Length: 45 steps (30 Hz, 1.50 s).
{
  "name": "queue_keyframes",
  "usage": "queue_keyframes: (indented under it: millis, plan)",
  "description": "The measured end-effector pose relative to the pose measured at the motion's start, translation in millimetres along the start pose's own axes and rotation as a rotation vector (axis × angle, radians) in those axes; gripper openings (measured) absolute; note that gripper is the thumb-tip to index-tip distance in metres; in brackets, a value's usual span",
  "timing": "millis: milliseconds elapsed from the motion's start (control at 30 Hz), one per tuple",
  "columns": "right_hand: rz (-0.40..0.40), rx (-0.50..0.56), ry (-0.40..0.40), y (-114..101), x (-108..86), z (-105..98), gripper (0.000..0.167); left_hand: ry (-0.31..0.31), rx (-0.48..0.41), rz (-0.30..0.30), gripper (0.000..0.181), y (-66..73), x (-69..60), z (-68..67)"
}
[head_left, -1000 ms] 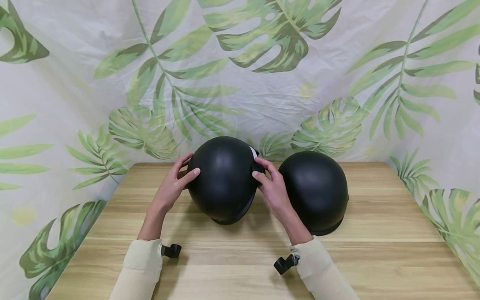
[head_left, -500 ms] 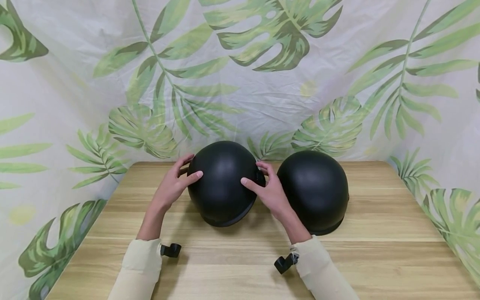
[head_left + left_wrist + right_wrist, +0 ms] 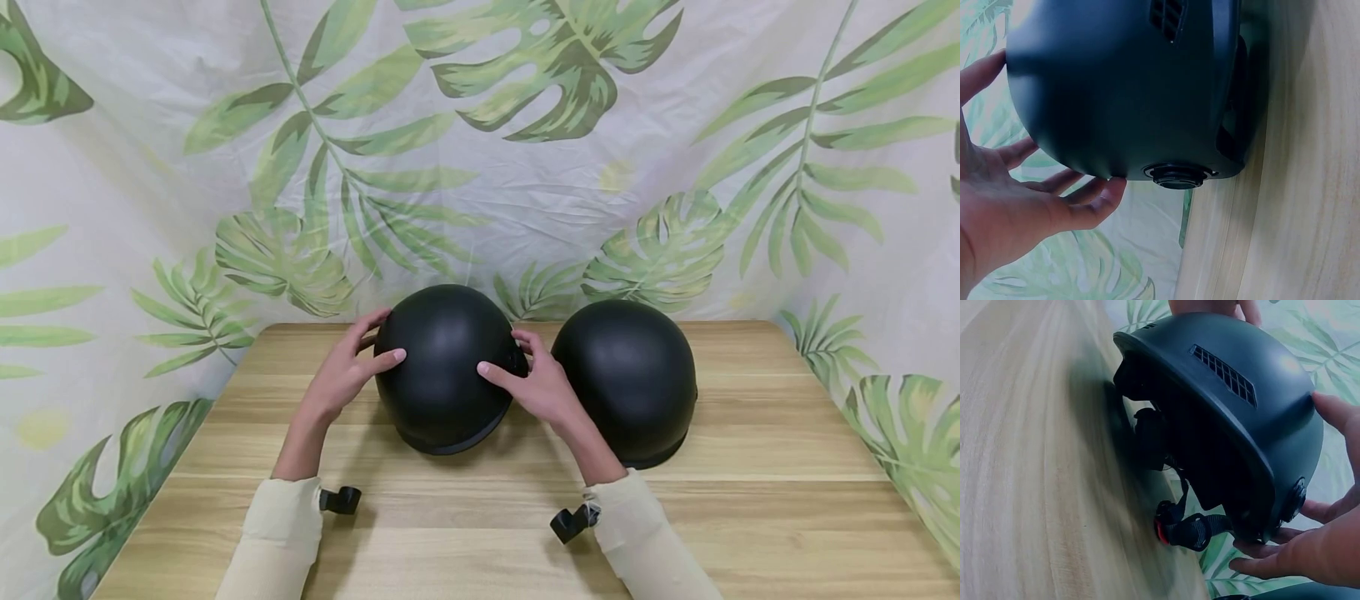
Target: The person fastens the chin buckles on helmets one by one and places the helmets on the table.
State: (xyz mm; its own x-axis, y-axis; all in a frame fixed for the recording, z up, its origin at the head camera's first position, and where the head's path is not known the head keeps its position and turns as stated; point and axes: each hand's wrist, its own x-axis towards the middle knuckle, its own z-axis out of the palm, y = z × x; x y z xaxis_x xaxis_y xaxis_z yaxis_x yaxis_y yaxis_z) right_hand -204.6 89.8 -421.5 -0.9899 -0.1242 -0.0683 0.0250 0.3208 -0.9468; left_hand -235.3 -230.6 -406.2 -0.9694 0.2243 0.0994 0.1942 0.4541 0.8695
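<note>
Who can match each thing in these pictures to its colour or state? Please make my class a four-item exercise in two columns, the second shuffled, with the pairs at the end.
Column one
1. Left helmet
2. Right helmet
3. Helmet strap
4. Cloth backdrop

Column two
A. Dark, with a small red part at one end
B. Held between the left hand and the right hand
C. Pale, printed with green leaves
D. On the wooden table, held by neither hand

Right pairs: 1-B, 2-D, 3-A, 4-C
</note>
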Motion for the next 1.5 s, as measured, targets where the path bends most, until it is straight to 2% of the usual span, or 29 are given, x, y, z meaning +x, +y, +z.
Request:
queue_keyframes:
  millis: [200,467,600,733,967,1300,1500]
  plan:
    - [0.019,0.007,0.000,5,2.0,1,0.093,-0.039,-0.031,0.009,0.081,-1.9,0.7,0.3]
    - [-0.066,-0.034,-0.003,9,2.9,5,0.086,-0.062,-0.033,-0.043,0.084,-1.4,-0.7,2.5]
    - [-0.075,-0.029,0.001,10,3.0,6,0.080,-0.067,-0.023,-0.056,0.084,-2.6,-1.8,1.7]
    - [-0.074,-0.026,-0.004,11,4.3,6,0.081,-0.070,-0.004,-0.070,0.086,-2.0,-1.7,2.7]
    - [-0.043,-0.006,-0.015,14,5.8,7,0.090,-0.061,0.040,-0.043,0.084,-0.7,-0.1,7.4]
    - [-0.017,-0.004,-0.020,17,8.0,10,0.092,-0.070,0.074,-0.034,0.083,-6.3,2.0,6.4]
    - [-0.100,-0.081,0.021,15,6.2,13,0.087,-0.077,0.105,-0.028,0.081,-12.8,1.6,2.6]
